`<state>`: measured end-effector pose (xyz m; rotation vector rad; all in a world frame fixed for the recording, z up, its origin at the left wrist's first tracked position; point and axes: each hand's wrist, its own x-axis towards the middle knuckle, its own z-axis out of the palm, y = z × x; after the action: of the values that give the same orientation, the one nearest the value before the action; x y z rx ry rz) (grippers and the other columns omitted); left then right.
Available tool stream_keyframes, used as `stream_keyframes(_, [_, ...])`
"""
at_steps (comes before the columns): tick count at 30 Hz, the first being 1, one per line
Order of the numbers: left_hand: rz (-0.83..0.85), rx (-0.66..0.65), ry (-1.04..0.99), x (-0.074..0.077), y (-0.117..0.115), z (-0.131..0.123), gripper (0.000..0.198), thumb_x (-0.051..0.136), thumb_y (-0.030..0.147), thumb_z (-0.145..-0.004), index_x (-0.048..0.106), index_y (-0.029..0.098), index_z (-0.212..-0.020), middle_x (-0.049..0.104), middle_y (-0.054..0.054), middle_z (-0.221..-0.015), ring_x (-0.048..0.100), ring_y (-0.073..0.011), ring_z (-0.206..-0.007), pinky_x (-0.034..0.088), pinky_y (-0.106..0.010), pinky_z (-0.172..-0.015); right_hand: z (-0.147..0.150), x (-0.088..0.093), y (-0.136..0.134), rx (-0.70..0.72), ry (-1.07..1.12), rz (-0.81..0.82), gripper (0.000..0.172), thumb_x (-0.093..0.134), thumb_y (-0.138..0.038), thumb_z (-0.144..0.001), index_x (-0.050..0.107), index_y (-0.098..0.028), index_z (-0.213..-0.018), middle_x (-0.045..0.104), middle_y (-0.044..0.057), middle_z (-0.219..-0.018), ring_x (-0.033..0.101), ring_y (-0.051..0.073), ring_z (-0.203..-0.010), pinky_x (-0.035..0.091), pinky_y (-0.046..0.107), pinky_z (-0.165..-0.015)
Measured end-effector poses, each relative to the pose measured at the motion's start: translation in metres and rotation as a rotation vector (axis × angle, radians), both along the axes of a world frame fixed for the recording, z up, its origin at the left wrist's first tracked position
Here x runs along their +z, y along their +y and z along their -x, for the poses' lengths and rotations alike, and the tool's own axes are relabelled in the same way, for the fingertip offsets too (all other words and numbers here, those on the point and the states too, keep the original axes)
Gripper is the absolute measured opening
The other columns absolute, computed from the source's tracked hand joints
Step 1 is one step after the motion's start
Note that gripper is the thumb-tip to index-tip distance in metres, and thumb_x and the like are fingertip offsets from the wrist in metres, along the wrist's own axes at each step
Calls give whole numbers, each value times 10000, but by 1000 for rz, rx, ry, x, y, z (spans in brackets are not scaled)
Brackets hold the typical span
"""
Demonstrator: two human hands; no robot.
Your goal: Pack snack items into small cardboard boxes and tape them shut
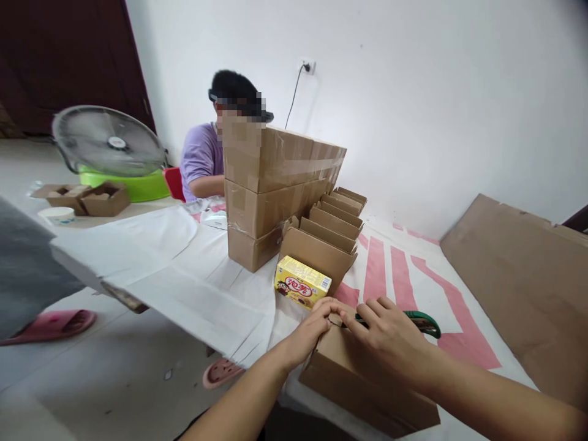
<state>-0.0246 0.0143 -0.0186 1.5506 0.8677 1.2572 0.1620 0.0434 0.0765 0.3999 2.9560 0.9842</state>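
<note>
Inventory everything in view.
carton: one, brown, lower right
tool: one, green, right
printed box: one, yellow, centre
open cartons: several, brown, centre
taped cartons: several, brown, stacked centrally
tablecloth: one, white and pink, centre
cardboard: one, brown, right
unclear item: one, white, centre
person: one, purple top, centre
chair: one, red, left
fan: one, grey, left
base: one, green, left
small cartons: two, brown, left
tub: one, white, left
slippers: two, pink, left
fabric: one, grey, left
door: one, dark, left
socket: one, white, background
left hand, right hand: two, bare, at carton

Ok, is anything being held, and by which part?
The right hand holds a green-handled tool around its middle, the rounded end sticking out; the left hand touches the cardboard box.
</note>
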Motion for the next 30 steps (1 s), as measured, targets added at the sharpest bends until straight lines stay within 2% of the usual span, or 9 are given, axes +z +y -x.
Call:
stream_keyframes(5, [2,-8,-9,-3,1,0,377,364,154,-745,577,192,-1054,524,-79,-1181,393,-251,-1221,246,-429,-1100,-4,3,-5,-22,-19,-7,446,621,-188,-778,529,-126,-1210,627,54,-824,507,212,-702,243,370,-655])
stream_keyframes(11, [94,19,26,-6,1,1,364,368,200,-765,543,203,-1084,455,-88,-1273,356,-255,-1278,211,-428,-1126,-18,3,-6,-58,-24,-14,371,623,-145,-752,558,-165,-1117,621,46,-794,517,214,-691,230,358,-635])
stream_keyframes(17, [118,12,53,-2,-1,0,374,371,210,-751,538,204,-1086,441,-90,-1287,354,-267,-1287,233,-423,-1121,-38,-1,-7,-59,-3,32,418,616,-122,-751,540,-178,-1159,627,48,-810,512,209,-695,248,351,-651])
stream_keyframes(23, [104,6,56,-5,0,-2,388,378,210,-769,533,202,-1125,444,-88,-1300,357,-280,-1286,232,-439,-1119,-58,0,-3,-129,57,103,421,616,-82,-754,554,-229,-1143,630,26,-821,512,192,-681,268,337,-664])
stream_keyframes(26, [87,8,64,-6,1,-2,383,372,213,-786,519,200,-1139,446,-90,-1301,358,-276,-1284,235,-435,-1115,-57,3,-1,-120,98,101,407,591,-46,-760,571,-230,-1122,629,25,-808,514,187,-677,271,330,-662])
stream_keyframes(30, [78,23,65,-4,1,-3,374,362,207,-781,517,203,-1122,468,-86,-1257,386,-269,-1250,256,-427,-1100,-38,1,-1,-114,119,103,367,560,-77,-829,557,-212,-1170,629,44,-843,522,193,-725,274,335,-678])
